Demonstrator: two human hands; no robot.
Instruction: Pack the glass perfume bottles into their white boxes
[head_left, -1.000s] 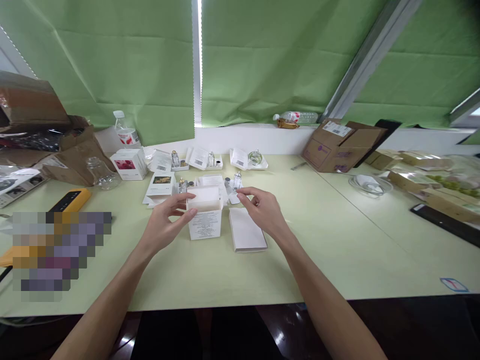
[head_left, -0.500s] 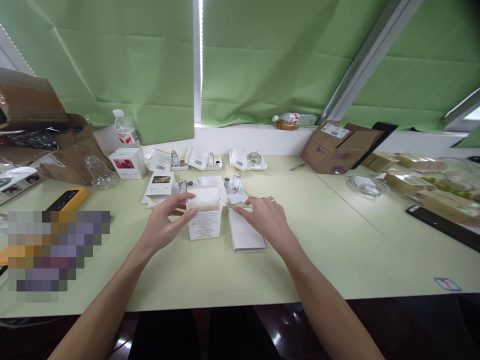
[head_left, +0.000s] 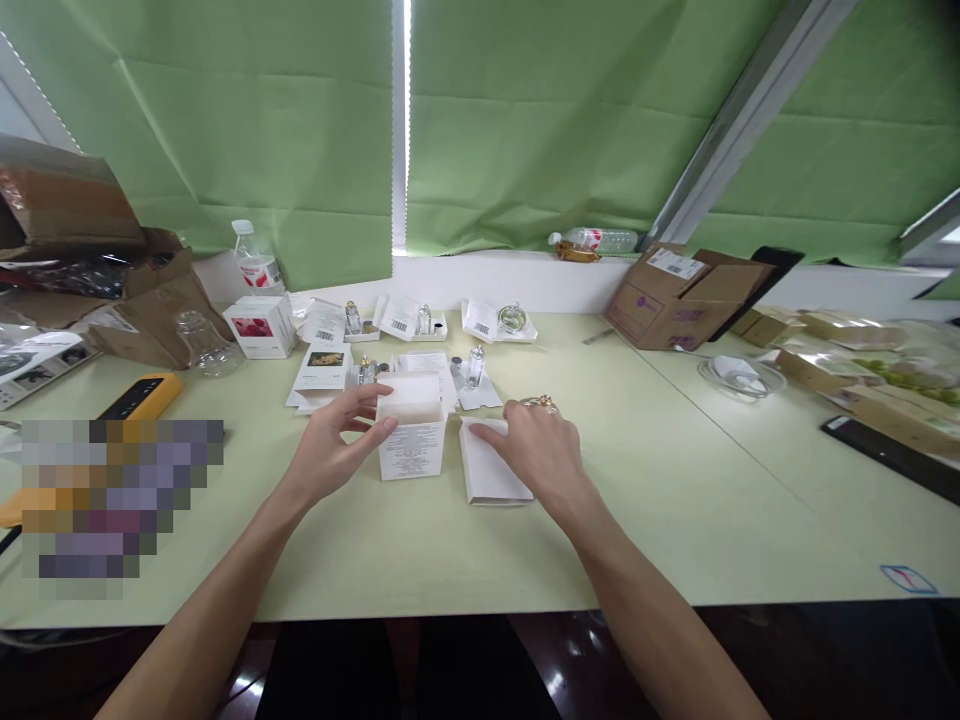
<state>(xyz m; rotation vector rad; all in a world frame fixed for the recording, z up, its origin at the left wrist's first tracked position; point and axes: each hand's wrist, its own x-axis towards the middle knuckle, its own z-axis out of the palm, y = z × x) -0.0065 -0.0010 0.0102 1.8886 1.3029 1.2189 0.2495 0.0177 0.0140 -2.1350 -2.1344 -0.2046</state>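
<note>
My left hand (head_left: 337,440) grips a small white open-topped box (head_left: 411,450) by its left side, thumb at the front and fingers behind. Lines of fine print cover the box's front, and its flap stands up at the back. To the right, my right hand (head_left: 544,450) bends over a flat white carton (head_left: 491,470), thumb on its top. Some fingertips of that hand are hidden at the carton's far right side. Just behind lie a small clear glass bottle (head_left: 475,368) on white card and another clear bottle with a gold top (head_left: 366,370).
More small bottles and white cartons line the back, including a round bottle (head_left: 512,318). A white box with a red picture (head_left: 259,328) and a glass jar (head_left: 206,345) stand left. An orange device (head_left: 146,395), a cardboard box (head_left: 667,300) and a coiled cable (head_left: 741,375) flank them.
My right hand has shifted slightly right and its fingers have curled further over the flat carton's far side. My left hand and the open box stay put.
</note>
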